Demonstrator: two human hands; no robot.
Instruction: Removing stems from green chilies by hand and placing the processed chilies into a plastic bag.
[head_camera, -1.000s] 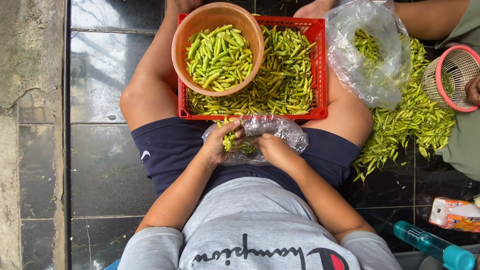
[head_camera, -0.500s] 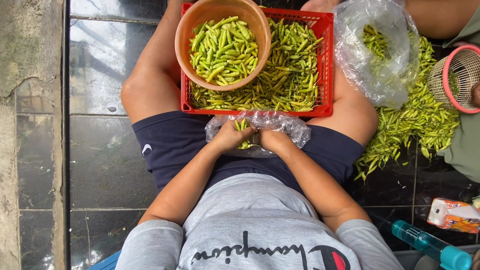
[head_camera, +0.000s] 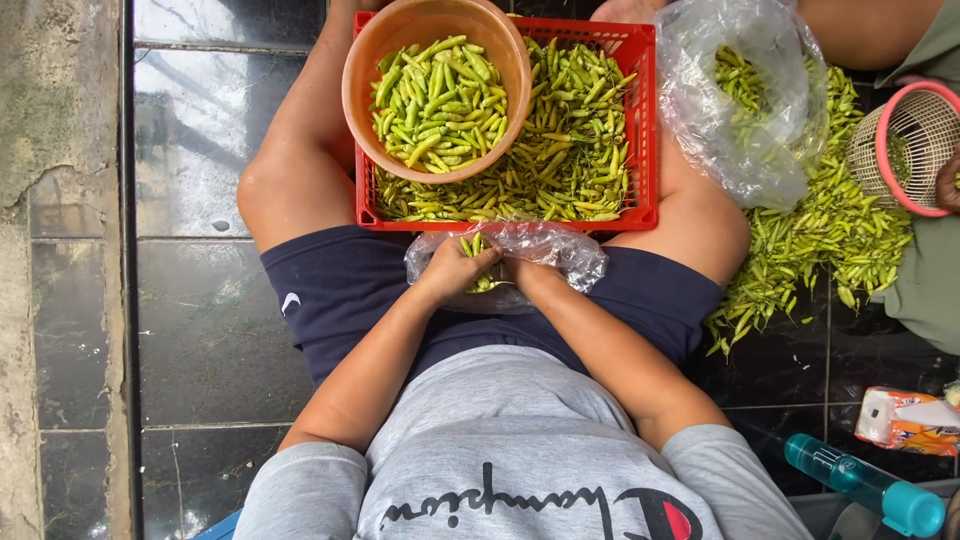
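Note:
I sit on a dark tiled floor with a small clear plastic bag (head_camera: 560, 252) of green chillies (head_camera: 474, 246) in my lap. My left hand (head_camera: 452, 272) grips the bag's near side and some chillies. My right hand (head_camera: 532, 278) holds the bag from the right; its fingers are partly hidden by the plastic. Just beyond my hands, between my knees, stands a red plastic crate (head_camera: 640, 120) full of green chillies. An orange bowl (head_camera: 370, 70) heaped with chillies rests on the crate's left half.
A large clear bag (head_camera: 750, 150) with chillies lies right of the crate, over a loose pile of chillies (head_camera: 830, 240) on the floor. Another person sits at the right with a pink-rimmed basket (head_camera: 905, 140). A teal bottle (head_camera: 865, 485) and an orange packet (head_camera: 905, 420) lie at lower right.
The view has shifted slightly, so crate and bowl sit a little higher and to the right. Both hands stay on the small bag, with the fingers drawn closer together over the chillies.

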